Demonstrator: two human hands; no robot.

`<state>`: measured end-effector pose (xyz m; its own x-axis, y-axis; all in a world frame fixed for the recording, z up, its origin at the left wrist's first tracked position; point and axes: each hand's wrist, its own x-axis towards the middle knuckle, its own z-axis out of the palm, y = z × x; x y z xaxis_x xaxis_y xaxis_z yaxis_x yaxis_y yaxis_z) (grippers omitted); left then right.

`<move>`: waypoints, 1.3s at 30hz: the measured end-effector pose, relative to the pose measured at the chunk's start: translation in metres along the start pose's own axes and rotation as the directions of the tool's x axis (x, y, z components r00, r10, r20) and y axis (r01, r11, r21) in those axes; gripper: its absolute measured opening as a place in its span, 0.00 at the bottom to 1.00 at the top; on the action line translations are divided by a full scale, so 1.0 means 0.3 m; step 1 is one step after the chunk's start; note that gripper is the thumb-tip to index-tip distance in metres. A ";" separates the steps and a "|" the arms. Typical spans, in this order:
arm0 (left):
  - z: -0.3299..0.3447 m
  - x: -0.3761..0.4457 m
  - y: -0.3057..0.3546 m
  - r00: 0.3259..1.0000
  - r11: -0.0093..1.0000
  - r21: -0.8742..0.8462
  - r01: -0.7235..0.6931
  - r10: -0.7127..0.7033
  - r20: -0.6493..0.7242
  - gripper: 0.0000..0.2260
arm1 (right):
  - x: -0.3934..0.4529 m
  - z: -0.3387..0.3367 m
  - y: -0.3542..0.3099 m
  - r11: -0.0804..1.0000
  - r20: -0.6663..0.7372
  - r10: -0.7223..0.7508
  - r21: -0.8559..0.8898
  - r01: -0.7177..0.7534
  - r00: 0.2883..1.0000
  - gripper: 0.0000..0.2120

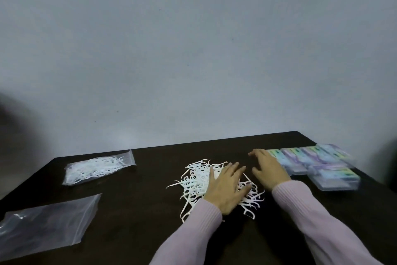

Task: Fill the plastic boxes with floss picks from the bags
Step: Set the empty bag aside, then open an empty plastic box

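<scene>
One zip bag (98,169) holds floss picks, another (46,225) lies empty — left hand (227,187) flat on loose picks (196,178); right hand (268,170) spread beside closed plastic boxes (318,161).

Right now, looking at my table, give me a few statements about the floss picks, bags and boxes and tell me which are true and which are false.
1. The left hand rests flat on the loose pile of floss picks. True.
2. The right hand grips a plastic box. False: its fingers are spread and hold nothing, beside the plastic boxes.
3. The full bag of floss picks lies at the far left of the table. True.
4. The empty bag lies on top of the boxes. False: it lies at the near left, far from them.
5. The boxes sit on the right side of the table. True.
</scene>
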<state>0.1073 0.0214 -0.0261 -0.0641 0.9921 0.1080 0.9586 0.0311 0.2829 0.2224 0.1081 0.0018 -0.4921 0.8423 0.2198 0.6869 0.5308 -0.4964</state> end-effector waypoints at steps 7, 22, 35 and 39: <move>0.100 0.057 0.073 0.994 0.985 0.160 -0.064 0.049 0.099 0.46 | 0.014 0.019 0.073 0.972 -0.003 0.123 -0.201 -0.121 0.992 0.29; 0.090 0.068 0.002 1.000 0.979 0.204 -0.019 0.018 0.004 0.19 | 0.046 0.127 0.073 0.988 -0.072 -0.087 -0.132 0.077 0.994 0.20; 0.040 0.031 -0.189 0.980 0.983 0.108 0.150 -0.133 -0.149 0.18 | 0.101 0.164 0.067 0.989 -0.129 0.148 0.034 -0.145 0.981 0.32; 0.029 0.025 -0.183 0.907 0.994 0.042 0.103 -0.077 -0.414 0.21 | 0.079 0.153 0.018 0.899 -0.122 0.083 0.437 -0.022 0.989 0.33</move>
<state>0.0566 0.0281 -0.0493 -0.2465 0.8473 0.4704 0.9576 0.1384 0.2525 0.1900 0.1266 -0.0343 -0.3644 0.8887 0.2782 0.3949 0.4180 -0.8181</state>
